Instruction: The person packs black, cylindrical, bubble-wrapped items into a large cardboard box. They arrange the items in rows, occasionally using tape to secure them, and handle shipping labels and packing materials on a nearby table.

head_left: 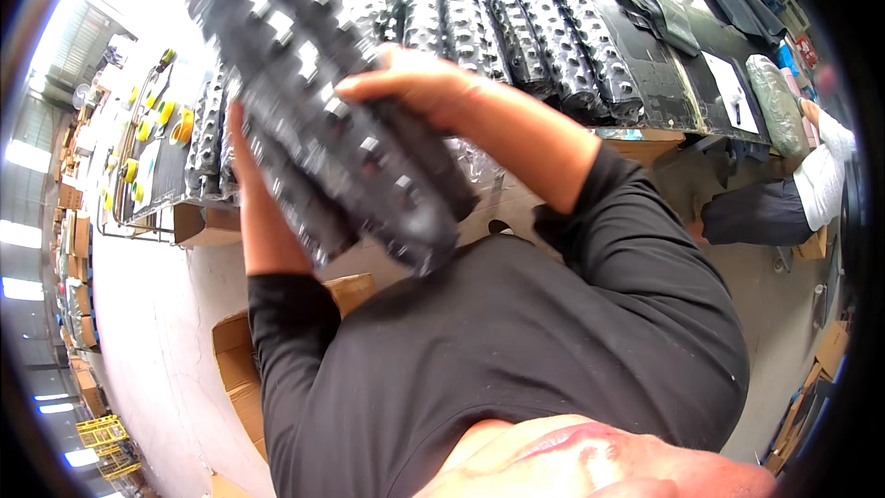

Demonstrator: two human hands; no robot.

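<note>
A bundle of several long black studded rolls point(346, 143), shiny as if in clear film, is held up at a slant before my chest and is blurred by motion. My right hand point(415, 83) grips its right side, thumb lying across the top and the other fingers hidden behind. My left hand point(241, 143) presses along the left side; most of its fingers are out of sight behind the rolls. Beyond, more black studded rolls point(562, 41) lie side by side on the dark worktable point(659, 92).
Yellow tape rolls point(181, 126) sit on a rack at the table's left. Dark sheets point(659, 18) and a white paper point(728, 92) lie on the right. An open cardboard box point(241, 378) stands on the floor at lower left. Another person point(774, 207) is at the far right.
</note>
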